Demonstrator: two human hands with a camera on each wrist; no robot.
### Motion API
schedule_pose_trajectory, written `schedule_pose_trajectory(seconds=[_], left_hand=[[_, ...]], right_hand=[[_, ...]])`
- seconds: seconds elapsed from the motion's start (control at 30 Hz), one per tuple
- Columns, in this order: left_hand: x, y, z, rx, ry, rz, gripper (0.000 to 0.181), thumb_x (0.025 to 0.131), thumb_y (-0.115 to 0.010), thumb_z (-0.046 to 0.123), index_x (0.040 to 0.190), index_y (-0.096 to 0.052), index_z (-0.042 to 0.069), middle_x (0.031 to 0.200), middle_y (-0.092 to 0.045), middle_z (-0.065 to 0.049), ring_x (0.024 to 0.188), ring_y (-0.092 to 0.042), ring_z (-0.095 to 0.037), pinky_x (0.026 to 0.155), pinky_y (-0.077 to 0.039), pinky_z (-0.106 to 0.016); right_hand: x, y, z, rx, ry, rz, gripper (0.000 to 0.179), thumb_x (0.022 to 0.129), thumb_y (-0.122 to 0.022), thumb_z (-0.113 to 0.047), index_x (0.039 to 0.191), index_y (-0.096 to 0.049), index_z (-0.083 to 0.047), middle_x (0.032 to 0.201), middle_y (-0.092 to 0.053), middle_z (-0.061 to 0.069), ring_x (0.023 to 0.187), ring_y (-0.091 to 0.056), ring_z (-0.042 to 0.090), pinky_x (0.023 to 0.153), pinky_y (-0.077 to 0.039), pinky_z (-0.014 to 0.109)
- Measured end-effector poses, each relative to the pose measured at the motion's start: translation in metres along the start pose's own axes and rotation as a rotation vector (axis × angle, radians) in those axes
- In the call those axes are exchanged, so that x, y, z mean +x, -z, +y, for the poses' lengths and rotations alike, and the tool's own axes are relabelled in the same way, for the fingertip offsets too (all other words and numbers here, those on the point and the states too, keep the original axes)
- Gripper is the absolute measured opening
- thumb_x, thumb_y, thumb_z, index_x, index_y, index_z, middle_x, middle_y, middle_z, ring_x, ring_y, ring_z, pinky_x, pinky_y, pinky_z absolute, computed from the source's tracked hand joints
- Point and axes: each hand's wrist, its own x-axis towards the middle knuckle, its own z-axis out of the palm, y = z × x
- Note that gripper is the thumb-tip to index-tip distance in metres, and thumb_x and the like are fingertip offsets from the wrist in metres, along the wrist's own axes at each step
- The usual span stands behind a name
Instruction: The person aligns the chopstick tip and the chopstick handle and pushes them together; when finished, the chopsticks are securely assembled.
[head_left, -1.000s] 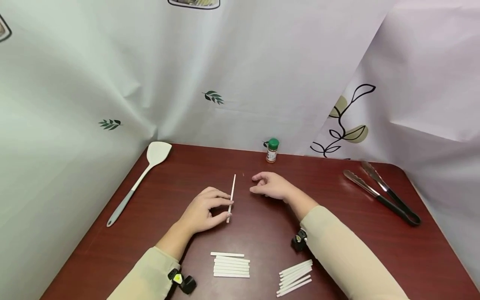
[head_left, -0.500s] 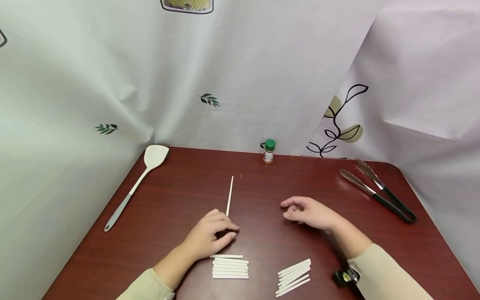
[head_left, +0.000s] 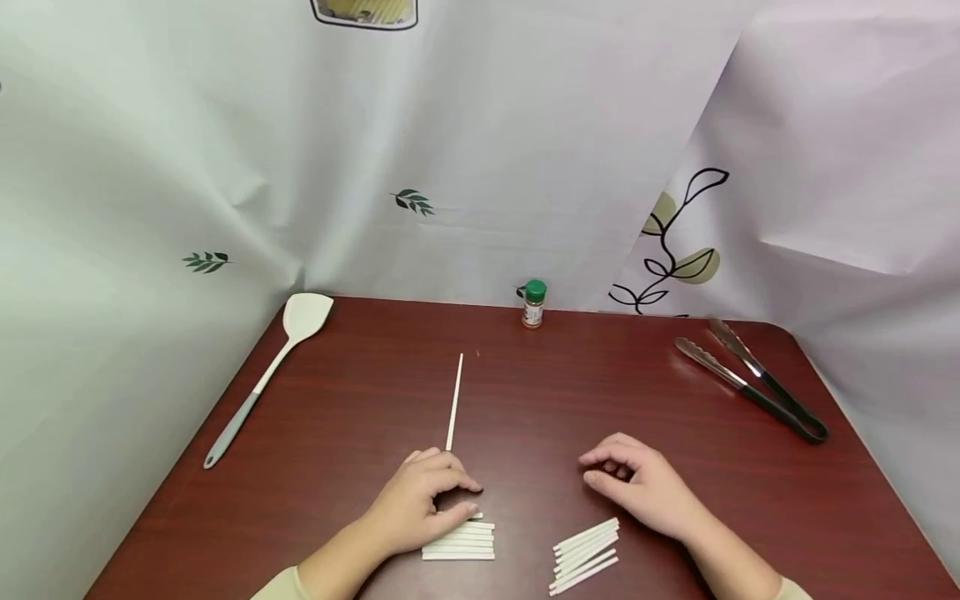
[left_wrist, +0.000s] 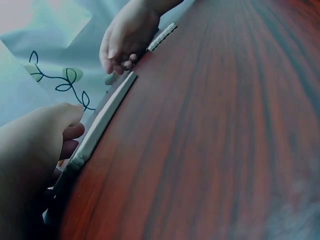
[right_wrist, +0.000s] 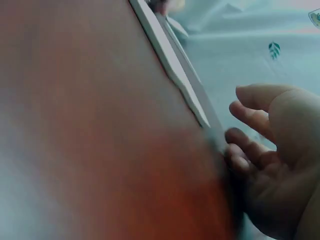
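My left hand hovers over the top edge of the left bundle of white sticks, its fingers relaxed, hiding part of the bundle. Whether it touches them I cannot tell; no stick shows in its grasp. Beyond its fingers a thin white line of stick lies lengthwise on the table, its near end close to the knuckles. It may be one stick or more, end to end. My right hand, loosely curled and holding nothing, is just above and right of a slanted second bundle of white sticks.
A white spatula with a grey handle lies along the left side of the dark red table. At the back stands a small green-capped spice jar. Metal tongs with black handles lie at the right. Patterned sheeting hangs behind.
My left hand has left the stick line and come back toward the left bundle. My right hand has moved from near the line's far end toward the right bundle.
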Motion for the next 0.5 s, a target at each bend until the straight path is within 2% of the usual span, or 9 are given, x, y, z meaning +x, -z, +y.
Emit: schedule_pose_trajectory(seconds=[0.07, 0.17, 0.27, 0.4, 0.5], left_hand=[[-0.002, 0.001, 0.001, 0.005, 0.006, -0.01, 0.02, 0.083, -0.09, 0.03, 0.102, -0.082, 0.028, 0.098, -0.065, 0.022, 0.088, -0.053, 0.003, 0.08, -0.04, -0.023], [-0.002, 0.0, 0.001, 0.006, -0.029, -0.022, 0.018, 0.084, -0.09, 0.032, 0.099, -0.082, 0.03, 0.099, -0.063, 0.021, 0.089, -0.053, 0.003, 0.08, -0.039, -0.022], [-0.001, 0.001, 0.001, 0.001, -0.06, -0.025, 0.018, 0.081, -0.092, 0.033, 0.096, -0.083, 0.031, 0.098, -0.062, 0.02, 0.089, -0.054, 0.002, 0.079, -0.037, -0.022], [-0.001, 0.003, -0.001, -0.018, -0.046, -0.041, 0.019, 0.077, -0.095, 0.035, 0.094, -0.086, 0.031, 0.096, -0.061, 0.021, 0.089, -0.053, 0.002, 0.079, -0.036, -0.022], [-0.002, 0.005, -0.003, -0.02, -0.061, -0.043, 0.017, 0.078, -0.095, 0.035, 0.093, -0.086, 0.033, 0.094, -0.06, 0.022, 0.088, -0.052, 0.002, 0.079, -0.036, -0.022]], right_hand=[[-0.006, -0.008, 0.0, -0.062, 0.102, 0.024, 0.027, 0.086, -0.089, -0.01, 0.107, -0.082, -0.025, 0.101, -0.07, -0.013, 0.088, -0.061, 0.008, 0.074, -0.048, 0.022], [-0.016, -0.016, -0.003, -0.13, 0.204, 0.04, 0.033, 0.08, -0.093, -0.012, 0.105, -0.082, -0.029, 0.102, -0.069, -0.016, 0.096, -0.057, 0.006, 0.083, -0.044, 0.02], [-0.021, -0.021, -0.005, -0.18, 0.258, 0.003, 0.034, 0.079, -0.095, -0.019, 0.107, -0.082, -0.032, 0.104, -0.067, -0.02, 0.1, -0.054, 0.003, 0.089, -0.038, 0.023], [-0.023, -0.025, -0.008, -0.208, 0.295, -0.046, 0.036, 0.077, -0.096, -0.025, 0.108, -0.083, -0.035, 0.107, -0.062, -0.023, 0.103, -0.052, 0.002, 0.091, -0.031, 0.029], [-0.022, -0.027, -0.008, -0.199, 0.316, -0.057, 0.038, 0.073, -0.097, -0.026, 0.107, -0.084, -0.036, 0.108, -0.061, -0.023, 0.102, -0.051, 0.003, 0.091, -0.029, 0.03]])
